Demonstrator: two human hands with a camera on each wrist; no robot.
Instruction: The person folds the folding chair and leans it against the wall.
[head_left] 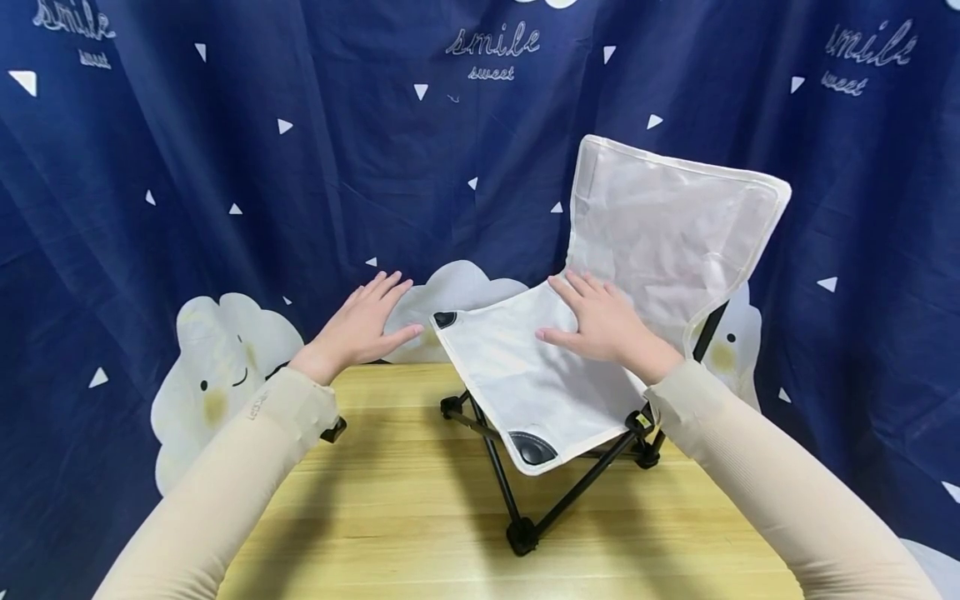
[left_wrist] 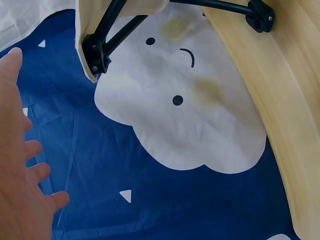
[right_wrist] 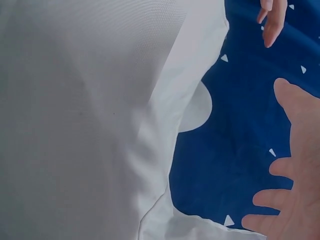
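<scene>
A folding chair [head_left: 517, 367] with white fabric and thin black legs stands unfolded on the wooden table, its backrest [head_left: 675, 217] up at the right. Black corner patches [head_left: 533, 448] mark the front of its seat. My right hand [head_left: 603, 321] is spread above the seat, fingers straight, palm down; the head view does not settle whether it touches the fabric. In the right wrist view that hand [right_wrist: 305, 165] appears apart from the white cloth [right_wrist: 100, 125]. Left of the chair, my left hand [head_left: 358, 323] hovers with straight fingers and holds nothing.
The pale wooden tabletop [head_left: 390, 517] lies under the chair. Behind it hangs a dark blue curtain [head_left: 360, 150] with white triangles and smiling clouds [head_left: 225, 367]. A small black piece [head_left: 333, 430] shows beside my left cuff; what it belongs to is unclear.
</scene>
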